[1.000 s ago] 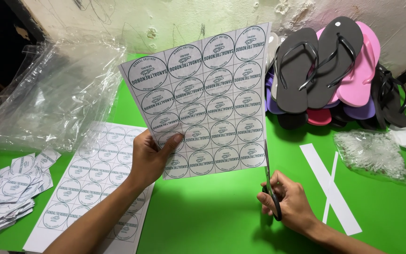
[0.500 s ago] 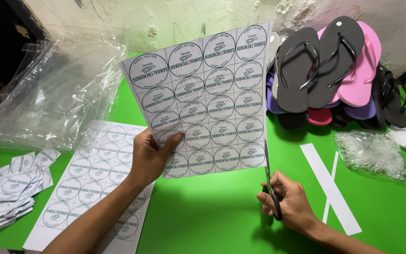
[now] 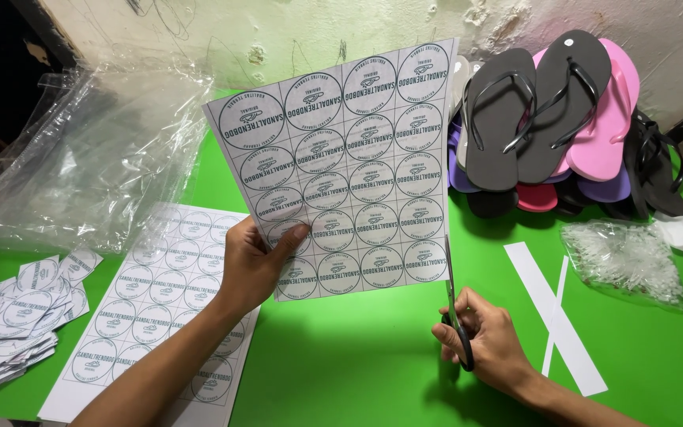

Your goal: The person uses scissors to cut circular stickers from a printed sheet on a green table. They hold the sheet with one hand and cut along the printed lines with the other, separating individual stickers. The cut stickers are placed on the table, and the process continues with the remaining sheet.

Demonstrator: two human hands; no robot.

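Label sheet (image 3: 349, 170), held upright over the green table (image 3: 357, 372) near its back edge: thin, light, floppy paper. Left hand (image 3: 250, 265) pinches its lower-left corner; right hand (image 3: 488, 340), closed round scissors (image 3: 454, 316), at sheet's right edge. Best gripped near the cut.

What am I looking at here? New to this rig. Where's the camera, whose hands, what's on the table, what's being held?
There is no machine: a person works with bare hands, filmed by a camera on their head looking down. The left hand holds up a printed sheet of round labels. The right hand holds scissors at the sheet's right edge. On the green table lie another label sheet, a pile of cut labels, clear plastic bags, white paper strips, a small bag of clear bits and a stack of flip-flops against the wall.
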